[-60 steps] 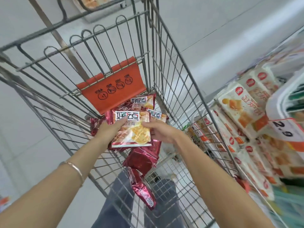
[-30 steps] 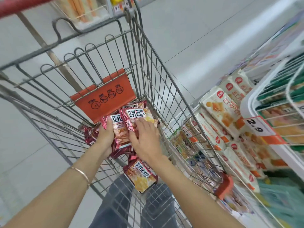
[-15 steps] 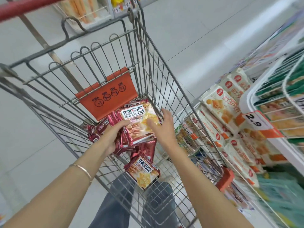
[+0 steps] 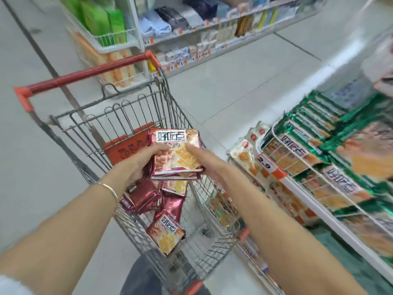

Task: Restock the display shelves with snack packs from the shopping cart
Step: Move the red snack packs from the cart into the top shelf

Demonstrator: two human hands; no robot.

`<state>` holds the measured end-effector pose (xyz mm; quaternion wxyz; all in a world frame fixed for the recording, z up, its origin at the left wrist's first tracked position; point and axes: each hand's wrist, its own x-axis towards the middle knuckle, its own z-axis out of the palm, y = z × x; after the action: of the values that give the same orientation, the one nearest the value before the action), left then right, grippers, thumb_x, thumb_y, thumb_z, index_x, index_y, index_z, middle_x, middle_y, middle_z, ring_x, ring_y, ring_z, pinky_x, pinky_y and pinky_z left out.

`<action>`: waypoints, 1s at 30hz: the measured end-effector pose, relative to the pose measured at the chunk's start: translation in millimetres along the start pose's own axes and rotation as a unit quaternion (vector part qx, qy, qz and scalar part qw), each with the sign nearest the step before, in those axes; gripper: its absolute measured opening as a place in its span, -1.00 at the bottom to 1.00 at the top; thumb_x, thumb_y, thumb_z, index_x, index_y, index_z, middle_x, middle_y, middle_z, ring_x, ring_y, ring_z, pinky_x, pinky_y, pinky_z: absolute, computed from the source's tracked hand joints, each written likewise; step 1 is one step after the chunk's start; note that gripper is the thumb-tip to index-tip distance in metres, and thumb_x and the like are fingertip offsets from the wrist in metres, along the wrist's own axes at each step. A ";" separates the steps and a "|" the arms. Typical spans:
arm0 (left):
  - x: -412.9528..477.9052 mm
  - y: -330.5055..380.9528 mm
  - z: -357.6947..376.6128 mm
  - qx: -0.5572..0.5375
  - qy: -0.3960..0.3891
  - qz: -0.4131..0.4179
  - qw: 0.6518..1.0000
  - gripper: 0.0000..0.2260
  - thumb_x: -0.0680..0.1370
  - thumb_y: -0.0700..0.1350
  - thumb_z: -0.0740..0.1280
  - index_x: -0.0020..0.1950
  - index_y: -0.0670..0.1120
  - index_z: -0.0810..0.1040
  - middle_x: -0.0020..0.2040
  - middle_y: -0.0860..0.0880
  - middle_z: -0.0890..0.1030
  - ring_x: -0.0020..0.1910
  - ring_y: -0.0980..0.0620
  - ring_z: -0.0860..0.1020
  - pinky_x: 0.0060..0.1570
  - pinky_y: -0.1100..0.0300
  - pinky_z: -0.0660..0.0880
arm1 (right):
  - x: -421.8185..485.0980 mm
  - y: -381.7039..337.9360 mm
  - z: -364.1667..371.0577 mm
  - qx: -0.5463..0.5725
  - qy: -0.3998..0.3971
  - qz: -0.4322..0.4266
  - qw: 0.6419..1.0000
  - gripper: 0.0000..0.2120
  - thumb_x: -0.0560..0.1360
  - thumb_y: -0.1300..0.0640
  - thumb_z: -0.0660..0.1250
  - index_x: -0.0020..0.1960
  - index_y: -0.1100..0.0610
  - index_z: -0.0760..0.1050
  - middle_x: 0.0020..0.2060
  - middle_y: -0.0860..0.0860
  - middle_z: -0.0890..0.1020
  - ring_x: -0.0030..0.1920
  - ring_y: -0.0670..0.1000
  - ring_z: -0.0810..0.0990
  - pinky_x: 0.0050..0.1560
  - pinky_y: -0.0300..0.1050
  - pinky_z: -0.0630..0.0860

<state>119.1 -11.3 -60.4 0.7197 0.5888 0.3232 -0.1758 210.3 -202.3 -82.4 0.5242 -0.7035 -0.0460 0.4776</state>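
Both hands hold a stack of red snack packs (image 4: 177,155) above the wire shopping cart (image 4: 100,122). My left hand (image 4: 138,161) grips the stack's left edge, thumb on top. On the right side, my right hand (image 4: 205,161) clasps the same stack. Several more red packs (image 4: 164,234) lie loose on the cart's floor below. The display shelf (image 4: 282,179) stands to the right, a white wire-fronted tier filled with green-edged packs of the same brand (image 4: 302,145).
A red cart handle (image 4: 85,74) is at the far end and an orange child-seat flap (image 4: 125,149) sits inside. A lower tier holds white and orange packs (image 4: 244,155). A price tag reading 2.9 (image 4: 264,163) hangs on the shelf rim. More shelving (image 4: 191,28) lines the aisle across the floor.
Both hands gathered packs in the cart and lifted the stack up out of the pile. My view has swung up, so the far aisle and the green packs on the shelf show.
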 end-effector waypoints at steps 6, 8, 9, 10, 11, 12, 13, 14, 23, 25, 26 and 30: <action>-88.3 55.9 70.3 0.027 -0.036 0.079 0.996 -0.48 0.16 0.05 0.60 0.02 -0.14 0.61 -0.12 -0.08 0.57 -0.25 0.01 0.50 -0.13 0.07 0.49 | -117.7 -46.5 -36.2 0.042 0.062 -0.076 0.994 -0.67 0.59 -0.04 0.34 0.20 0.18 0.58 0.00 0.08 0.73 -0.12 0.01 0.69 -0.06 -0.16 0.59; -115.6 74.7 95.5 0.038 -0.063 0.103 0.992 -0.51 0.18 0.05 0.57 0.04 -0.12 0.61 -0.29 -0.01 0.62 -0.39 0.06 0.54 -0.32 0.18 0.53 | -161.4 -58.5 -47.0 0.050 0.094 -0.113 0.988 -0.66 0.56 -0.12 0.36 0.14 0.14 0.59 -0.09 0.03 0.74 -0.10 0.01 0.70 0.05 -0.11 0.60; -129.8 84.0 109.9 0.045 -0.079 0.125 0.988 -0.44 0.19 0.09 0.57 0.10 -0.12 0.59 -0.33 0.01 0.63 -0.44 0.08 0.56 -0.37 0.21 0.53 | -184.6 -62.8 -52.4 0.044 0.124 -0.130 0.983 -0.60 0.52 -0.17 0.39 0.16 0.13 0.59 -0.04 0.03 0.74 -0.02 0.03 0.70 0.19 -0.03 0.58; -142.1 92.8 125.7 0.054 -0.094 0.147 0.983 -0.32 0.15 0.17 0.60 0.14 -0.14 0.58 -0.34 0.01 0.64 -0.47 0.09 0.56 -0.39 0.22 0.53 | -207.8 -65.8 -57.6 0.036 0.154 -0.146 0.977 -0.53 0.47 -0.20 0.43 0.18 0.13 0.59 0.02 0.04 0.73 0.06 0.06 0.70 0.29 0.06 0.53; -155.3 101.5 144.0 0.063 -0.105 0.159 0.980 -0.23 0.08 0.24 0.62 0.14 -0.15 0.57 -0.35 0.00 0.65 -0.49 0.10 0.57 -0.42 0.24 0.53 | -229.5 -66.7 -64.0 0.033 0.176 -0.167 0.970 -0.45 0.43 -0.24 0.46 0.23 0.13 0.58 0.08 0.05 0.72 0.12 0.09 0.69 0.33 0.12 0.50; -167.0 110.1 163.4 0.064 -0.123 0.168 0.976 -0.24 0.07 0.26 0.60 0.10 -0.16 0.57 -0.39 0.00 0.65 -0.52 0.10 0.58 -0.47 0.27 0.52 | -254.1 -67.9 -70.1 0.031 0.202 -0.178 0.963 -0.37 0.38 -0.28 0.49 0.26 0.12 0.57 0.12 0.04 0.71 0.14 0.09 0.68 0.33 0.12 0.50; -178.2 117.4 181.7 0.061 -0.143 0.173 0.972 -0.35 0.11 0.22 0.57 0.03 -0.15 0.58 -0.43 0.00 0.64 -0.54 0.10 0.58 -0.52 0.29 0.51 | -278.4 -68.3 -76.1 0.032 0.227 -0.190 0.955 -0.34 0.35 -0.30 0.51 0.27 0.11 0.57 0.13 0.02 0.70 0.13 0.05 0.68 0.29 0.06 0.52; -190.7 123.3 201.5 0.060 -0.163 0.181 0.968 -0.45 0.12 0.18 0.55 -0.06 -0.13 0.61 -0.46 0.00 0.63 -0.56 0.09 0.58 -0.55 0.30 0.50 | -303.5 -68.0 -81.8 0.033 0.249 -0.199 0.947 -0.42 0.39 -0.27 0.49 0.22 0.11 0.58 0.11 -0.01 0.70 0.08 -0.01 0.68 0.19 -0.03 0.55; -268.5 147.1 406.7 0.152 -0.295 0.257 0.908 -0.67 0.32 0.18 0.53 -0.23 -0.06 0.59 -0.39 0.02 0.60 -0.54 0.11 0.54 -0.38 0.22 0.54 | -511.2 -18.8 -167.7 0.033 0.468 -0.231 0.852 0.12 0.04 -0.56 0.48 0.42 0.05 0.41 0.29 -0.02 0.60 0.25 0.08 0.59 0.34 0.17 0.46; -289.1 150.1 458.3 0.168 -0.320 0.285 0.888 -0.72 0.47 0.12 0.44 -0.22 -0.06 0.50 -0.49 0.07 0.49 -0.57 0.14 0.45 -0.55 0.31 0.41 | -557.2 -5.3 -192.9 0.036 0.505 -0.251 0.825 0.19 0.00 -0.58 0.49 0.46 0.03 0.36 0.33 -0.03 0.57 0.29 0.08 0.57 0.34 0.22 0.45; -297.5 152.8 484.9 0.175 -0.331 0.302 0.877 -0.73 0.50 0.11 0.42 -0.18 -0.08 0.51 -0.49 0.08 0.49 -0.56 0.13 0.44 -0.57 0.31 0.38 | -581.1 -1.6 -203.0 0.042 0.529 -0.264 0.806 0.23 -0.01 -0.57 0.51 0.49 0.03 0.33 0.35 -0.02 0.56 0.30 0.09 0.56 0.34 0.23 0.46; -334.2 167.4 585.7 0.195 -0.374 0.385 0.821 -0.77 0.52 0.08 0.42 -0.05 -0.08 0.59 -0.39 0.05 0.63 -0.49 0.12 0.56 -0.42 0.29 0.51 | -665.8 8.2 -256.6 0.053 0.577 -0.330 0.745 -0.28 0.31 -0.28 0.55 0.34 0.02 0.45 0.18 -0.03 0.67 0.17 0.03 0.66 0.30 0.15 0.53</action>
<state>132.7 -575.9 344.3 0.6645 0.6822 -0.2652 -0.1505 32.3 -760.4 325.0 0.6124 -0.7566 0.0615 -0.2209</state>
